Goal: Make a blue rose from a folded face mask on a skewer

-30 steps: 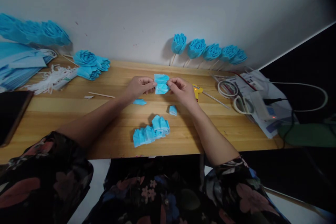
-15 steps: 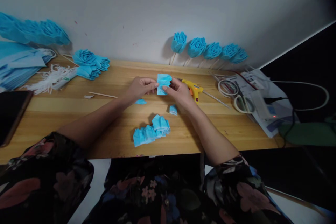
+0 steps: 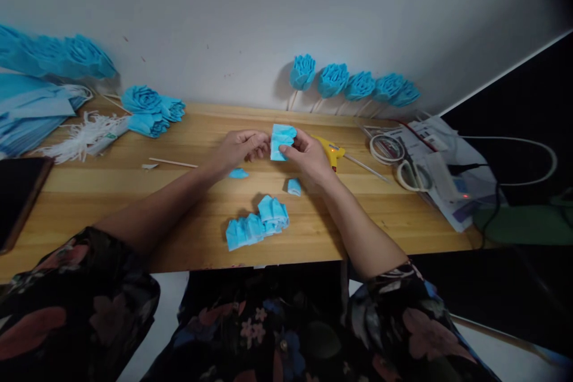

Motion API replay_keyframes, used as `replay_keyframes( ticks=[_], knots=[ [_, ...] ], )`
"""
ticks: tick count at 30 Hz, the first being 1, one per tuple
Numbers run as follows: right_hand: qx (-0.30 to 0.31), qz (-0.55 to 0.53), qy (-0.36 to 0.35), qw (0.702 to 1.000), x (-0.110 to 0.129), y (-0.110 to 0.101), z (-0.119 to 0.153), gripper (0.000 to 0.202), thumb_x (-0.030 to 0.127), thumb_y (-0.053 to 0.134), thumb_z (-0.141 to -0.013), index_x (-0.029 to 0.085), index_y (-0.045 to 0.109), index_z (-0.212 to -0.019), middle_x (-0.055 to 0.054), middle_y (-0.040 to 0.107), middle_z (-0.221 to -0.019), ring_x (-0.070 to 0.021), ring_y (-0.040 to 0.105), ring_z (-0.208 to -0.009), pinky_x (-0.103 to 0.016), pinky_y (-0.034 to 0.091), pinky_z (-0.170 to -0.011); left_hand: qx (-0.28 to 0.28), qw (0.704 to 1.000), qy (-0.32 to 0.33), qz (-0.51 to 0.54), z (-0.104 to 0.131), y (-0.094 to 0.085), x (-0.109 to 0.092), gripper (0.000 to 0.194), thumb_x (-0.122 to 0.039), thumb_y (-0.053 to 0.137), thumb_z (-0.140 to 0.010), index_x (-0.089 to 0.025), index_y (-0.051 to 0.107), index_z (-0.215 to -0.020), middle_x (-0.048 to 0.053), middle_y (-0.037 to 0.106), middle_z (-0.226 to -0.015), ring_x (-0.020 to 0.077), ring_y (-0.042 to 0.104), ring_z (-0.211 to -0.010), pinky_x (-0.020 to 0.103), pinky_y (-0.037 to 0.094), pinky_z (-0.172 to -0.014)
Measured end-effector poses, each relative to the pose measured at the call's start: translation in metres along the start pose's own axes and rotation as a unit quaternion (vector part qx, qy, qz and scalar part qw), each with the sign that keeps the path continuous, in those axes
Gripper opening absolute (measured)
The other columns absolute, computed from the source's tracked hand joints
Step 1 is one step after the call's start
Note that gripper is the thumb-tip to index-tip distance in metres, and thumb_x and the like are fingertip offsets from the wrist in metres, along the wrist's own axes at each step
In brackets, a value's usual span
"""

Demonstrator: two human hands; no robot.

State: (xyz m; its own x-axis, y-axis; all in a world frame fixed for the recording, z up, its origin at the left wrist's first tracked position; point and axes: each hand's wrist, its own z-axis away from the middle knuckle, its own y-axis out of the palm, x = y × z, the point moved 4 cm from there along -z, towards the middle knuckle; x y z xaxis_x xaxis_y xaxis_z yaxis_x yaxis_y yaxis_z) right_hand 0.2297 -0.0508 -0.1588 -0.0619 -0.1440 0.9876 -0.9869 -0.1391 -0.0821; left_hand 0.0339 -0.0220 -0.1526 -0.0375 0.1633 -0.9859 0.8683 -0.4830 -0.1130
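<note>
My right hand [image 3: 308, 155] pinches a small pleated piece of light blue fabric [image 3: 281, 144] between thumb and fingers, holding it upright above the table. Just left of that piece is my left hand [image 3: 246, 148], its thumb drawn against curled fingers. Whether anything sits between those fingertips is too small to make out. On the wood below lie a blue scrap [image 3: 238, 173], a small folded blue piece [image 3: 294, 187] and a gathered, ruffled blue strip [image 3: 257, 225]. A yellow glue gun [image 3: 331, 150] rests partly hidden behind my right hand.
Blue fabric roses on sticks [image 3: 333, 80] lean against the wall; more roses [image 3: 145, 107] lie left. White strings [image 3: 85, 136], stacked blue sheets [image 3: 33, 110], a thin stick [image 3: 172, 162] and a dark tablet [image 3: 22, 197] are leftward. Scissors [image 3: 414, 176], tape [image 3: 387, 149] and a power strip [image 3: 447, 178] sit right.
My left thumb has come off the face of the blue piece and drawn back toward its own fingers. The right hand keeps hold of the piece; the view has shifted slightly.
</note>
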Motion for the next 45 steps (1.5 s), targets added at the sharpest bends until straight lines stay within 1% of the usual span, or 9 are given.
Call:
replay_keyframes(
  ticks=[3, 7, 13, 20, 27, 32, 35, 39, 45],
  knots=[
    [0.014, 0.022, 0.003, 1.0, -0.002, -0.001, -0.001, 0.05, 0.046, 0.088, -0.076, 0.025, 0.077, -0.12, -0.003, 0.08, -0.105, -0.0247, 0.071, -0.098, -0.04, 0.059, -0.092, -0.041, 0.999, 0.011, 0.011, -0.003, -0.005, 0.003, 0.049, -0.066, 0.079, -0.093, -0.017, 0.077, -0.094, 0.004, 0.074, -0.08, 0.0123, 0.061, -0.064, 0.022, 0.045, -0.057],
    [0.028, 0.045, -0.002, 0.999, -0.002, 0.003, 0.001, 0.053, 0.041, 0.084, -0.079, 0.024, 0.077, -0.129, -0.003, 0.079, -0.107, -0.0238, 0.069, -0.095, -0.042, 0.058, -0.092, -0.061, 0.998, 0.028, 0.014, -0.005, -0.008, 0.004, 0.044, -0.061, 0.081, -0.092, -0.017, 0.075, -0.092, 0.001, 0.069, -0.075, 0.0103, 0.056, -0.059, 0.023, 0.043, -0.056],
    [0.04, 0.071, -0.007, 0.997, 0.001, 0.007, 0.004, 0.036, 0.04, 0.081, -0.083, 0.023, 0.079, -0.114, -0.003, 0.076, -0.098, -0.0232, 0.067, -0.09, -0.042, 0.058, -0.089, -0.064, 0.998, 0.024, 0.017, -0.004, -0.007, 0.004, 0.039, -0.054, 0.082, -0.09, -0.017, 0.07, -0.086, 0.0, 0.068, -0.072, 0.0108, 0.057, -0.06, 0.023, 0.044, -0.057],
    [0.026, 0.054, -0.018, 0.998, 0.0, 0.006, 0.002, 0.035, 0.042, 0.082, -0.083, 0.024, 0.079, -0.113, -0.003, 0.077, -0.098, -0.0245, 0.069, -0.092, -0.044, 0.058, -0.093, -0.088, 0.995, -0.017, 0.039, -0.004, -0.007, 0.008, 0.04, -0.053, 0.085, -0.086, -0.018, 0.067, -0.082, 0.001, 0.07, -0.071, 0.0104, 0.058, -0.059, 0.022, 0.044, -0.057],
    [0.003, 0.042, -0.017, 0.999, -0.004, 0.003, 0.001, 0.038, 0.046, 0.085, -0.081, 0.024, 0.079, -0.112, -0.001, 0.078, -0.096, -0.0233, 0.069, -0.09, -0.043, 0.059, -0.092, -0.033, 0.996, -0.055, 0.067, -0.003, -0.001, 0.005, 0.049, -0.066, 0.081, -0.087, -0.019, 0.068, -0.083, 0.003, 0.07, -0.073, 0.0127, 0.062, -0.062, 0.022, 0.043, -0.054],
    [0.005, 0.022, -0.014, 1.0, -0.002, 0.004, 0.002, 0.044, 0.054, 0.091, -0.08, 0.026, 0.079, -0.11, -0.002, 0.08, -0.1, -0.0246, 0.071, -0.094, -0.043, 0.061, -0.093, 0.013, 0.998, -0.051, 0.018, -0.002, 0.003, 0.005, 0.043, -0.056, 0.087, -0.079, -0.018, 0.068, -0.078, 0.001, 0.067, -0.07, 0.0104, 0.055, -0.059, 0.022, 0.042, -0.055],
    [0.001, 0.0, -0.012, 1.0, 0.0, 0.005, 0.003, 0.05, 0.064, 0.091, -0.081, 0.026, 0.081, -0.113, -0.004, 0.081, -0.104, -0.0255, 0.072, -0.1, -0.044, 0.062, -0.097, 0.016, 0.999, -0.041, 0.014, -0.002, 0.003, 0.005, 0.042, -0.054, 0.087, -0.078, -0.018, 0.066, -0.076, 0.001, 0.066, -0.069, 0.0099, 0.053, -0.058, 0.022, 0.041, -0.055],
    [-0.03, -0.028, -0.003, 0.999, 0.002, 0.002, 0.004, 0.058, 0.078, 0.08, -0.087, 0.027, 0.083, -0.114, -0.005, 0.081, -0.111, -0.0254, 0.072, -0.105, -0.043, 0.062, -0.099, -0.002, 0.999, -0.037, 0.004, -0.002, 0.0, 0.003, 0.041, -0.054, 0.085, -0.081, -0.019, 0.065, -0.076, 0.001, 0.068, -0.071, 0.0105, 0.055, -0.061, 0.022, 0.042, -0.057],
    [-0.01, -0.007, -0.002, 1.0, 0.004, 0.004, 0.005, 0.054, 0.068, 0.089, -0.081, 0.027, 0.083, -0.116, -0.003, 0.078, -0.099, -0.0249, 0.071, -0.097, -0.043, 0.061, -0.097, 0.001, 0.999, -0.031, 0.008, -0.001, 0.001, 0.002, 0.04, -0.053, 0.086, -0.082, -0.019, 0.066, -0.076, 0.002, 0.069, -0.072, 0.0112, 0.055, -0.061, 0.024, 0.041, -0.057]
  ],
)
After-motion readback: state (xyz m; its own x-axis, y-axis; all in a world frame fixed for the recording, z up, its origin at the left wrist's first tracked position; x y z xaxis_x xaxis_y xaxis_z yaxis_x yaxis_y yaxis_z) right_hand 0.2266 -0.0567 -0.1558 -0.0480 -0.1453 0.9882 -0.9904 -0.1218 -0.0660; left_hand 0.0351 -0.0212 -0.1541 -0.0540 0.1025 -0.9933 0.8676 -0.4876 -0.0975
